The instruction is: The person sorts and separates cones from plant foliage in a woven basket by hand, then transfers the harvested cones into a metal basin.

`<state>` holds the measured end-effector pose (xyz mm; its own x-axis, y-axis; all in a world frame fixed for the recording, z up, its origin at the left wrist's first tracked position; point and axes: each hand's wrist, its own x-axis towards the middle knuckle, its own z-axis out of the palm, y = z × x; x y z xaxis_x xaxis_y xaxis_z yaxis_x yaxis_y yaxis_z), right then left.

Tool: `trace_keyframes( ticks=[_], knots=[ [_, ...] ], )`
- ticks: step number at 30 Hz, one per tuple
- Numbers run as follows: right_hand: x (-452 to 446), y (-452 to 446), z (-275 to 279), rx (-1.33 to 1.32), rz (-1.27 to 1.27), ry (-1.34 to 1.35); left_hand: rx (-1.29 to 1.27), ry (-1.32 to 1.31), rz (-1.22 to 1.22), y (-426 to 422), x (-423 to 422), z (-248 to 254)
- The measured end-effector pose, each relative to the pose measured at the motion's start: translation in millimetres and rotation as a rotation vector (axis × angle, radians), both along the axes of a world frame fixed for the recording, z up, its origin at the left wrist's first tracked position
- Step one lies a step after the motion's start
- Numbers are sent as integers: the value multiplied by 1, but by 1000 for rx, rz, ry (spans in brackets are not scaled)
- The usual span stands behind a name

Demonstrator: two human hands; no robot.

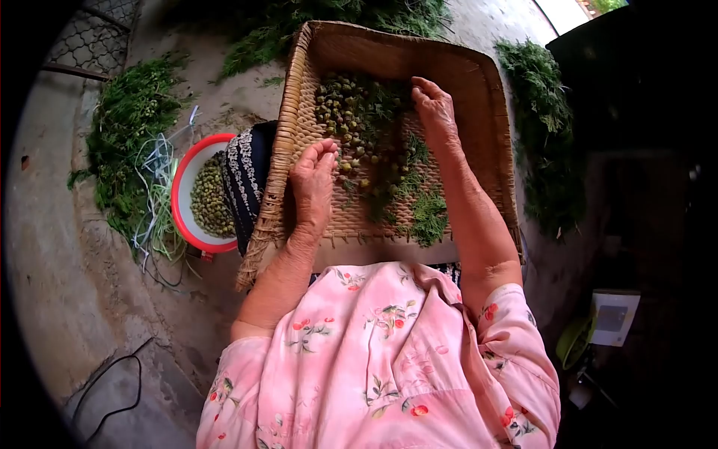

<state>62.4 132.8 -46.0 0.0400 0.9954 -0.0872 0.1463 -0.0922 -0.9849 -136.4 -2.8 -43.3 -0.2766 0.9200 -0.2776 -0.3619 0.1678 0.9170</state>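
Observation:
A woven wicker basket [288,112] with a raised back and sides lies across my lap. Inside it, a pile of small round green cones or fruits [348,112] sits toward the back left. Loose feathery green sprigs [428,213] are spread on the right and front of its floor. My left hand [314,179] hovers over the basket's left part, thumb and fingers pinched together. Near the right of the pile is my right hand [435,112], its fingers curled inward to the thumb. Anything between the fingertips of either hand is too small to make out.
On the left stands a red-rimmed white basin [179,213] holding more of the round green pieces. Green branches [138,135] lie on the ground left, behind and right. Tangled plastic strings [155,168] lie beside the basin, and a black cable [138,374] at lower left.

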Motion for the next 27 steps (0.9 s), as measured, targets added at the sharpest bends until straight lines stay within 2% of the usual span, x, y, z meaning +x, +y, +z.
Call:
trace_keyframes(
  ticks=[1, 2, 5, 11, 13, 15, 17, 21, 23, 25, 27],
  knots=[
    [4, 10, -15, 113, -48, -288, -1, 0, 1, 0, 0, -1],
    [9, 21, -36, 201, -67, -689, -1, 11, 3, 0, 0, -1],
    [-27, 6, -34, 243, -67, -917, -4, 32, -1, 0, 0, -2],
    [-69, -42, -3, 301, 438, -909, -36, -23, 58, 2, 3, -2],
    [-77, -58, -4, 460, 512, -938, 18, -45, 46, 3, 1, -10],
    [-77, -66, -14, 478, 476, -987, -15, -22, 41, 4, -1, -8],
    [-65, -68, -25, 435, 388, -916, -40, 7, 12, 5, -3, -9],
    [-33, -76, -14, 108, 264, -960, 7, 36, -35, 6, -8, -13],
    [-26, -85, -26, 167, 128, -905, -14, 61, -40, 10, -10, -15],
    [-18, -101, -16, 118, 151, -906, -5, 80, -45, 12, -11, -15],
    [-13, -122, -8, 157, 224, -732, -18, 107, -55, 14, -12, -17]
  ],
)
